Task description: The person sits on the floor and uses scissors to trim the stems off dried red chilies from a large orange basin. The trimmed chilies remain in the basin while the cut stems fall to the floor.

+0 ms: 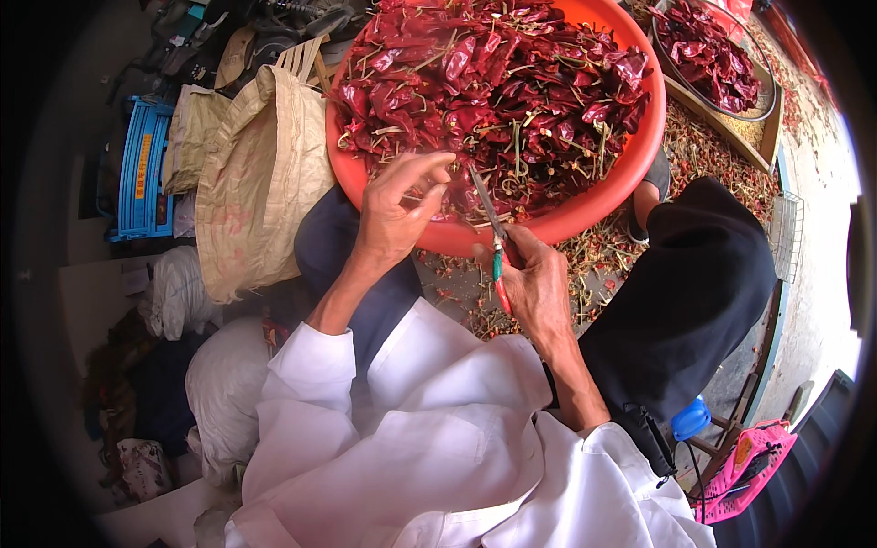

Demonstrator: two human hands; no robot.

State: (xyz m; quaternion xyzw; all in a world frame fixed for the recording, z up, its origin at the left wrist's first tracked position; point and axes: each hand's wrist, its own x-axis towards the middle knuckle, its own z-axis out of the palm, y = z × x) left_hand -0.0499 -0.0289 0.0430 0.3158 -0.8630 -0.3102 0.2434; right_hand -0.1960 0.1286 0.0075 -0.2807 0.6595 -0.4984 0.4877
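Before me is a wide orange-red plastic basin (644, 154) heaped with dried red chilli peppers (473, 75), many with pale stems attached. Over its near rim hovers my left hand (401, 212), thumb and index finger apart and curved; I see nothing gripped between their tips. My right hand (538, 281) is closed around the handles of a pair of scissors (495, 236), which have red and green on the grip. The scissor blades point up and away over the chillies, close together. Part of the handles is hidden by my fingers.
Cut stems and chilli bits (582, 274) litter the floor around the basin. A woven sack (264, 185) stands left, beside a blue plastic crate (144, 171). More chillies (712, 61) lie in a round sieve over a wooden tray (771, 130). A pink basket (743, 472) sits lower right.
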